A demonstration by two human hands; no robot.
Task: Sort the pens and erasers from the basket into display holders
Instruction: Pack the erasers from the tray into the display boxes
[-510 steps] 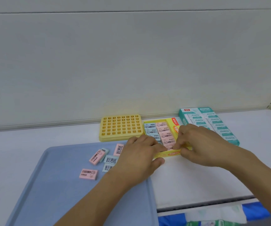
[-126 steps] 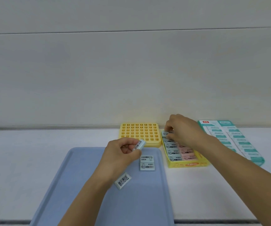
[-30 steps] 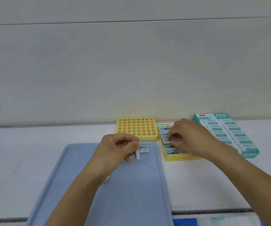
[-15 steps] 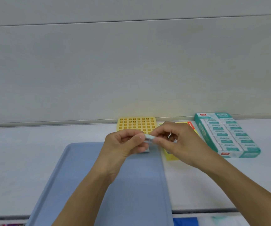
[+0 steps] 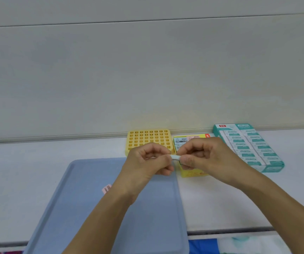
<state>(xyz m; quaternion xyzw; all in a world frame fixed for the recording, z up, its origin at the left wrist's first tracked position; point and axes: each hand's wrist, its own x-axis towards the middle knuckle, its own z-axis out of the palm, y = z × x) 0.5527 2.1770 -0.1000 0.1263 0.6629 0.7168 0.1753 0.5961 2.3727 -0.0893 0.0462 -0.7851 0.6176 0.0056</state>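
A: Tray (image 5: 85,208) on the left, nearly bare. One pink eraser (image 5: 106,189) shows beside the left forearm, and whatever else lies under the arms I can't see.

B: So most of the sorting looks done?

A: That's my read. Behind the tray stands the pen holder (image 5: 148,139), a yellow grid, and every hole I can see is vacant, so no pens are placed. Right of it, the yellow box (image 5: 191,173) has erasers in rows at the back; the hands hide its middle.

B: And the hands?

A: Left hand (image 5: 147,162) has its fingers curled, thumb and forefinger pinching one end of a pale blue eraser (image 5: 175,157). Right hand (image 5: 206,156) pinches the other end, fingers likewise curled. The eraser sits between them, held above the tray's far right corner, just in front of the yellow box.

B: Far right?

A: Teal box (image 5: 273,166), packed full, well clear of both hands. I judge this eraser goes in the yellow box, then the pink one.
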